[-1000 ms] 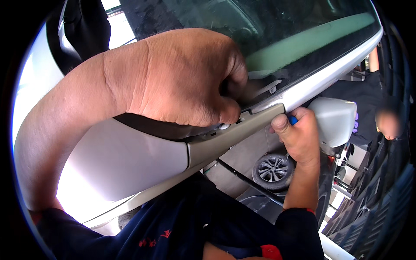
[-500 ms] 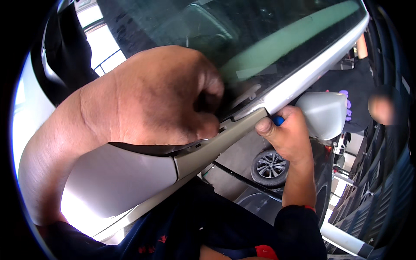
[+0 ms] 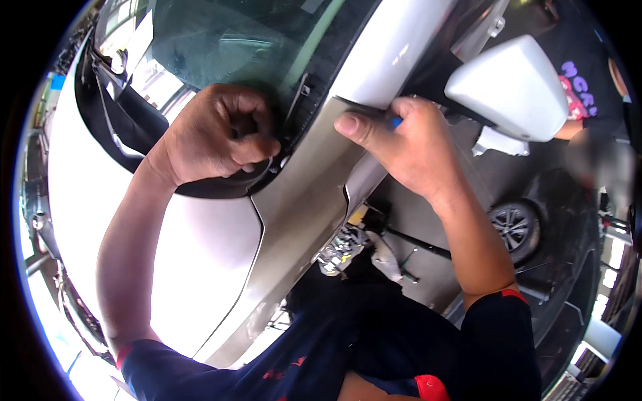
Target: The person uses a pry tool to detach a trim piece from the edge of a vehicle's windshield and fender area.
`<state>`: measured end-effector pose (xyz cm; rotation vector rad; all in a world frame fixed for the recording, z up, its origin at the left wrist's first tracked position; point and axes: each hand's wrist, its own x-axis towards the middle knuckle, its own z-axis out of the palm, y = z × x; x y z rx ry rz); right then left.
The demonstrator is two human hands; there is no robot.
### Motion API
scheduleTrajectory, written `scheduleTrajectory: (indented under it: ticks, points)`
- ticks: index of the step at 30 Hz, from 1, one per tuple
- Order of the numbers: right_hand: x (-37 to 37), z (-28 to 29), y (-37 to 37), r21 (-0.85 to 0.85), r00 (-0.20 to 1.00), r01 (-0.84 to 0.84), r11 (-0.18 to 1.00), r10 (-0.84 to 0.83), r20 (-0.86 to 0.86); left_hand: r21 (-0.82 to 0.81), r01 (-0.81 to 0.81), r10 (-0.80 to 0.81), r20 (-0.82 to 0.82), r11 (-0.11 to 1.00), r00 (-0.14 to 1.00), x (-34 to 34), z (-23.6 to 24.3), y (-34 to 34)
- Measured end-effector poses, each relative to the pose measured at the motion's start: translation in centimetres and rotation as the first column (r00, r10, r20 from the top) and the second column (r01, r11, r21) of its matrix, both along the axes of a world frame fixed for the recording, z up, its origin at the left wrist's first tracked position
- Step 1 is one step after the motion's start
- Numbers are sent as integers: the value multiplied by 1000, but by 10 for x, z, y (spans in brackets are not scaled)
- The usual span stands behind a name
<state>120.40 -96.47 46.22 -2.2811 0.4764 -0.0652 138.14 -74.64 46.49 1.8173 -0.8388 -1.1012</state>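
Note:
My left hand (image 3: 217, 137) is curled at the lower corner of the windscreen (image 3: 241, 47), beside the black trim (image 3: 127, 120) at the back of the pale hood (image 3: 200, 247); what its fingers hold is too hidden to name. My right hand (image 3: 411, 147) grips a small blue object (image 3: 396, 122), mostly covered by its fingers, at the upper edge of the beige-silver fender (image 3: 287, 194). That hand's thumb lies at the joint where the fender meets the white windscreen pillar (image 3: 388, 40). A white side mirror (image 3: 508, 87) juts out just to the right of my right hand.
Another person in a dark printed shirt (image 3: 578, 67) stands beyond the mirror, one arm showing below it. Lower right are a dark car with an alloy wheel (image 3: 513, 229) and a black bar (image 3: 421, 244). Assorted parts (image 3: 341, 254) lie on the floor beside the fender.
The view has turned and pulled back, so the pillar appears steeper and more fender shows. My left hand looks smaller and higher; my right hand stays at the same joint.

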Motion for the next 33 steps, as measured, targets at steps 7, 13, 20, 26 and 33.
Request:
scheduleTrajectory:
  ticks: [7, 13, 20, 26, 33]
  points:
    - [-22, -27, -12, 143, 980, -91, 986, 64, 187, -2, -32, 32, 27, 999, 999, -1, -1, 6]
    - [-12, -26, -10, 141, 990, -39, 989, 19, 142, -69, 88, -72, 206, 994, 976, 2, -6, 8]
    - [-9, -11, -1, 268, 998, 34, 963, -21, -51, -395, 275, -131, 353, 877, 926, 16, -31, 12]
    - [-5, -13, -7, 299, 996, 50, 953, -25, -89, -363, 212, -71, 365, 907, 928, 14, -32, 17]
    - [0, -9, -10, 289, 995, 34, 957, -4, -104, -386, 205, -40, 394, 899, 918, 16, -34, 13]
